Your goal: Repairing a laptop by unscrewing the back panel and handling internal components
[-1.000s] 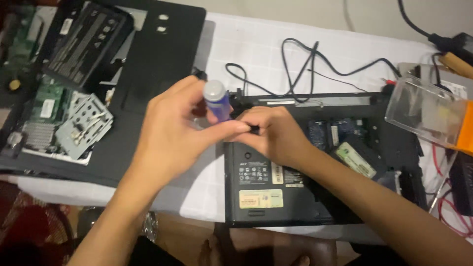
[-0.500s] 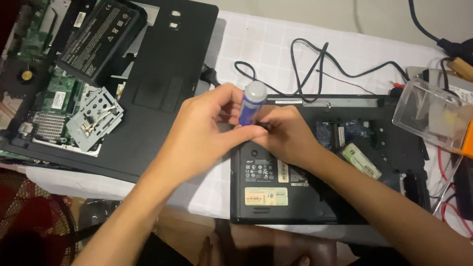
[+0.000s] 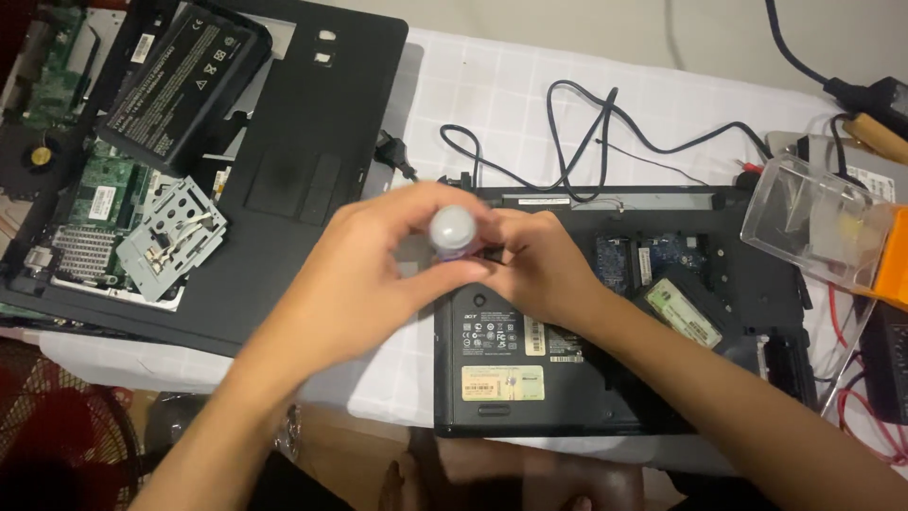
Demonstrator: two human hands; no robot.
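Two bare hands are brought together around a small bottle (image 3: 452, 230), which is seen from above with its pale rounded cap toward the camera and a bluish body below. The bottle is held above the upper left corner of an upturned black laptop (image 3: 605, 378). It is pinched between thumb and fingers of the left hand (image 3: 364, 279), whose grip is closed on it. The right hand (image 3: 544, 270) is pressed against the bottle's side, its grip curled shut, though what its fingertips hold cannot be told. The laptop lies on a surface (image 3: 530, 95) covered with a white checked cloth. Black cables (image 3: 567, 123) are looped behind the hands. At left, a second opened laptop base (image 3: 312, 170) is laid out, with a battery pack (image 3: 180, 85) and a green circuit board (image 3: 109, 189). At right, a clear plastic box (image 3: 813, 222) is set.
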